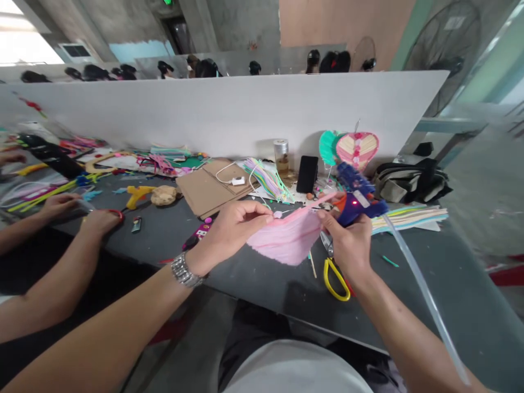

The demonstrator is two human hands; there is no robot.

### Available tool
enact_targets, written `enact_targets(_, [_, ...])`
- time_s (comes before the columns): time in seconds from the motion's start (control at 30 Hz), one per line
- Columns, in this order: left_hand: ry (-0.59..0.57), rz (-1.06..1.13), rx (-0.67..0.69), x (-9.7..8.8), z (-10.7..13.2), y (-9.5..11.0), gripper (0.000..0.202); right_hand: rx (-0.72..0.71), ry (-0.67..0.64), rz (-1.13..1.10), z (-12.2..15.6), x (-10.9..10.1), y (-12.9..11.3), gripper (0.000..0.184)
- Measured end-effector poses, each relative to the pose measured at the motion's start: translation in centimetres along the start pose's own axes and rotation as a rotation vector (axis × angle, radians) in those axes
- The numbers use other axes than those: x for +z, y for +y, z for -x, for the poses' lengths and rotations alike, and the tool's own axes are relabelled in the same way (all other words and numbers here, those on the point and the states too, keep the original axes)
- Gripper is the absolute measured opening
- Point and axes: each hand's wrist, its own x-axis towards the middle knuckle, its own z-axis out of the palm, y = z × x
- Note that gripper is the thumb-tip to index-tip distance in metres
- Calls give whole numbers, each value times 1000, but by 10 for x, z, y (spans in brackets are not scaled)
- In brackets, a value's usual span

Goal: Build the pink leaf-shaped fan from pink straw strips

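Pinching a ruffled pink sheet (289,237) in the left grip (231,229); right grip (347,248) closed on a blue hot glue gun (358,207)

Head-worn view looks forward and down across the workbench.

Your glue gun (360,196) is glossy blue plastic. Just below it, your scissors (336,279) have smooth yellow plastic handles and bright metal blades. To its left, the pink crepe paper (286,237) looks soft, matt and finely ridged; farther left, the brown cardboard (213,185) is matt and slightly rough. Behind it stands a glass jar (281,155) with a brushed metal lid. To its right, the clear glue stick (421,284) shines smoothly, while the dark table (262,289) below it is matt and scuffed.
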Motion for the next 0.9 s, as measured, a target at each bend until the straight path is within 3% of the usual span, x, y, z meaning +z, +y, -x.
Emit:
enact_targets(0.2, [-25, 56, -69, 3, -2, -7, 26, 151, -97, 4, 3, 7, 22, 29])
enact_targets(0.33, [-100, 82, -110, 4, -6, -8, 25, 129, -107, 54, 5, 7, 12, 25])
enact_targets(0.5, [-113, 21, -107, 3, -10, -3, 26, 72, -87, 96, 9, 9, -1, 22])
enact_targets(0.73, [-139, 111, -145, 3, -13, 5, 21, 62, -113, 104, 16, 2, -3, 19])
enact_targets(0.9, [-169, 135, -184, 7, -15, 8, 25, 78, -61, 78, 15, -1, -2, 23])
